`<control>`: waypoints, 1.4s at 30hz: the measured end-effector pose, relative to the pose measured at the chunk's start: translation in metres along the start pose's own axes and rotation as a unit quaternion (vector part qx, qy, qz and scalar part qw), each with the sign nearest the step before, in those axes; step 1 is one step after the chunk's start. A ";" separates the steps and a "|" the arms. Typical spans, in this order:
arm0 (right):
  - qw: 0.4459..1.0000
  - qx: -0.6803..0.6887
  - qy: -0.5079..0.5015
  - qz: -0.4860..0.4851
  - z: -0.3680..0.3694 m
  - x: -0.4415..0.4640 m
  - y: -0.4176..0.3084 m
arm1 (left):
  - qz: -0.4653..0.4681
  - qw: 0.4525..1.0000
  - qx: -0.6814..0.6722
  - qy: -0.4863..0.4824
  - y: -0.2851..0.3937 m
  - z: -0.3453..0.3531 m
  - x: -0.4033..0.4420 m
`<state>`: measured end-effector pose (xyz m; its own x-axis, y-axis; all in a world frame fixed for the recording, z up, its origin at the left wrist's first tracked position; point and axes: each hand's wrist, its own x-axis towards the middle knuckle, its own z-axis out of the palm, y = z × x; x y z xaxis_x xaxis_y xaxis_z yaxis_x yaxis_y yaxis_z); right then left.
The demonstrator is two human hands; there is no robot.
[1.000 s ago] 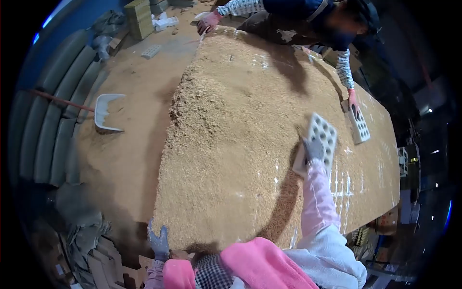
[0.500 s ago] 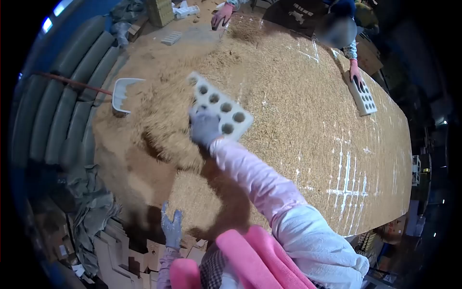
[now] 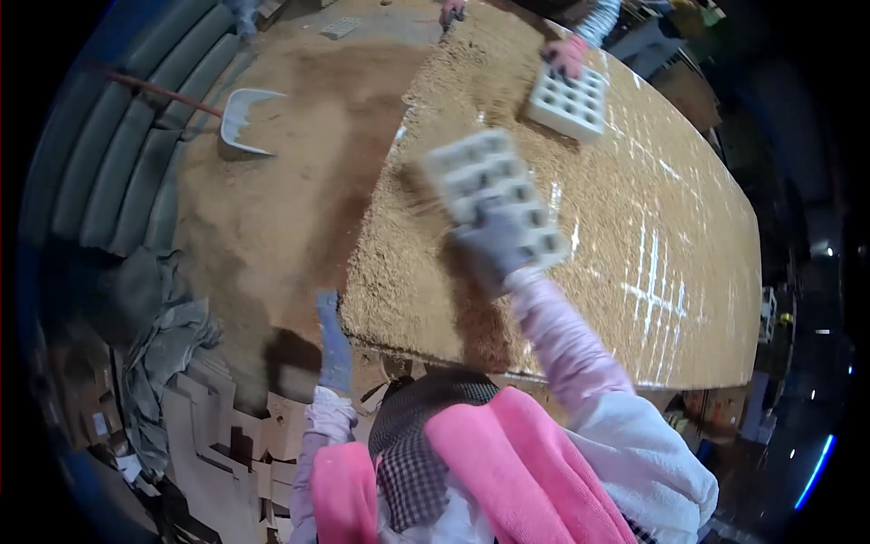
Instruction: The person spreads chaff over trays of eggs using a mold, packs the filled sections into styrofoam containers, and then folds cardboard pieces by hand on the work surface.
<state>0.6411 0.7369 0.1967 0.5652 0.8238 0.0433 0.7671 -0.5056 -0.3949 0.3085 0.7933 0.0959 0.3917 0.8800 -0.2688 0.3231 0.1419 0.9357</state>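
My right hand [image 3: 494,236], in a grey glove, grips a white foam block with rows of round holes [image 3: 498,177]. The block is blurred by motion and tilted, over a tabletop covered with loose tan husk-like grain [image 3: 426,281]. My left hand [image 3: 334,349], also gloved, hangs beside the table's near left corner. Its fingers look stretched out, and nothing shows in it. A co-worker's pink-gloved hand [image 3: 567,56] rests on a second holed foam block [image 3: 568,107] on the far side of the table.
A white scoop shovel [image 3: 237,122] with a red handle lies on the grain-strewn floor [image 3: 290,181] at left. Long grey sacks [image 3: 118,154] line the wall. Flattened cardboard [image 3: 208,435] and a grey sheet [image 3: 163,354] lie at lower left. Another co-worker's glove [image 3: 451,11] shows at the far edge.
My right hand has swung right with its foam block, away from the table's left edge. The pile of grain there has gone over onto the floor. The co-worker's block has moved left.
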 end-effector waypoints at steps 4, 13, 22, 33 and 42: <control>0.957 -0.055 -0.255 -0.128 0.050 -0.083 -0.159 | -0.059 0.988 -0.139 -0.021 -0.021 -0.027 -0.002; 0.988 -0.071 -0.045 0.133 -0.015 -0.058 0.041 | -0.062 0.984 -0.162 -0.030 -0.003 -0.107 -0.024; 0.815 -0.115 0.082 0.562 -0.128 -0.038 0.419 | 0.029 0.964 0.260 -0.050 0.036 0.029 0.006; 0.993 -0.055 -0.055 -0.085 0.035 0.164 -0.016 | 0.030 0.978 0.200 -0.051 0.053 0.036 0.006; 0.998 -0.014 0.010 -0.068 0.012 -0.155 0.045 | 0.033 0.975 0.219 0.014 -0.019 -0.074 0.025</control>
<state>0.5843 0.5899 0.1611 0.4612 0.8802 0.1123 0.8449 -0.3970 -0.3585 0.2487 0.8460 0.0881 0.4014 0.8940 -0.1991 0.6375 -0.1166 0.7616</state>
